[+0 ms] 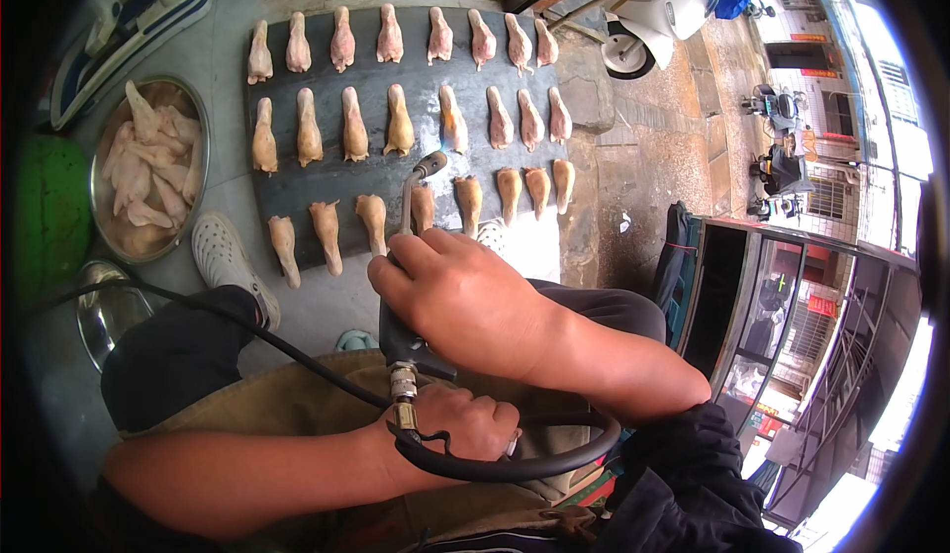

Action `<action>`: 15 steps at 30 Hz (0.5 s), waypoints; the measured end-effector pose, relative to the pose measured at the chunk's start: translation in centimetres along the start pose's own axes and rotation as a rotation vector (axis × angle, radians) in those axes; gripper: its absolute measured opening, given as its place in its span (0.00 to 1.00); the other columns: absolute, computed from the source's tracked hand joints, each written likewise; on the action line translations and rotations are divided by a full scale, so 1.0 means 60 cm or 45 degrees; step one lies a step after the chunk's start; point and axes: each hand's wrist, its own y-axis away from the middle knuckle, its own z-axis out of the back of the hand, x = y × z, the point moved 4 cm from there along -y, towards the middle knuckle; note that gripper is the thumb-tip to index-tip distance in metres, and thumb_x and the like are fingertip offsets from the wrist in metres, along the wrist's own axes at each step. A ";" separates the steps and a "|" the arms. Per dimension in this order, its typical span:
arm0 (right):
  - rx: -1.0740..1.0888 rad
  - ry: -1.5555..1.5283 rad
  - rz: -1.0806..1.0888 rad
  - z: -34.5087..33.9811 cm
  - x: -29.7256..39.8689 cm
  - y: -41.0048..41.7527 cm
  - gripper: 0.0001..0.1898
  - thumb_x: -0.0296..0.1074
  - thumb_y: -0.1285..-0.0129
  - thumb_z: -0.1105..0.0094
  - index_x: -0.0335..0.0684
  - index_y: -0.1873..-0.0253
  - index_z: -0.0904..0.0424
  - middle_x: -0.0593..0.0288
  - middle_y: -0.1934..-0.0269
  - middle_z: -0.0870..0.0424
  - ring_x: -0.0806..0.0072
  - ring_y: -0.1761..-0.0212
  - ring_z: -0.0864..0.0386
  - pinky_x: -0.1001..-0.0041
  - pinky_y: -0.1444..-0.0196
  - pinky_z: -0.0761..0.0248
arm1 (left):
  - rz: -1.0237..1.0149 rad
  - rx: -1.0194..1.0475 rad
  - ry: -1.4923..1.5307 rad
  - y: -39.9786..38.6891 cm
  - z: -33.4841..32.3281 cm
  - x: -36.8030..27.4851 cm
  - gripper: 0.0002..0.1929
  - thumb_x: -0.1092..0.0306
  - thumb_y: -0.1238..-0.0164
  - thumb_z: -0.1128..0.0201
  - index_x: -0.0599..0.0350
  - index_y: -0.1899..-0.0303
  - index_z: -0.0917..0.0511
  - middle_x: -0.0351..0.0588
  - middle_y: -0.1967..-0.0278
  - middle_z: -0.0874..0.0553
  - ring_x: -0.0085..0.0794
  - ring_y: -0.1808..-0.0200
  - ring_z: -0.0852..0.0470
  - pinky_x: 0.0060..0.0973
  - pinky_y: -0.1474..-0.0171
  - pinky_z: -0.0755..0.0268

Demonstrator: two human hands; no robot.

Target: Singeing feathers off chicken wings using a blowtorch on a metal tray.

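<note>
My right hand (464, 304) grips the dark handle of a gas torch (402, 338). Its metal nozzle (430, 163) points at a poultry leg (453, 126) in the middle row, with a small blue flame between them. Several legs lie in three rows on a dark slab (312, 178); those nearest me look browner, the far row (390, 37) paler and pink. My left hand (467, 423) lies below the torch, beside its brass hose fitting (404, 404) and the looped black hose (519, 470). Its fingers are curled; whether they hold anything is hidden.
At left stand a steel bowl (202, 204) of pale poultry pieces, a green container (52, 204) and a smaller metal bowl (111, 319). The hose crosses over my leg. My shoe (230, 264) is beside the slab. At right are a scooter (660, 19) and a glass-fronted cabinet (742, 293).
</note>
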 end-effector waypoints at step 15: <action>-0.077 -0.007 -0.011 0.011 -0.012 -0.009 0.09 0.27 0.46 0.43 0.34 0.59 0.25 0.55 0.65 0.25 0.60 0.63 0.21 0.65 0.60 0.24 | -0.063 -0.105 -0.009 -0.002 0.001 0.002 0.10 0.66 0.39 0.38 0.58 0.76 0.26 0.51 0.83 0.21 0.39 0.82 0.17 0.33 0.78 0.24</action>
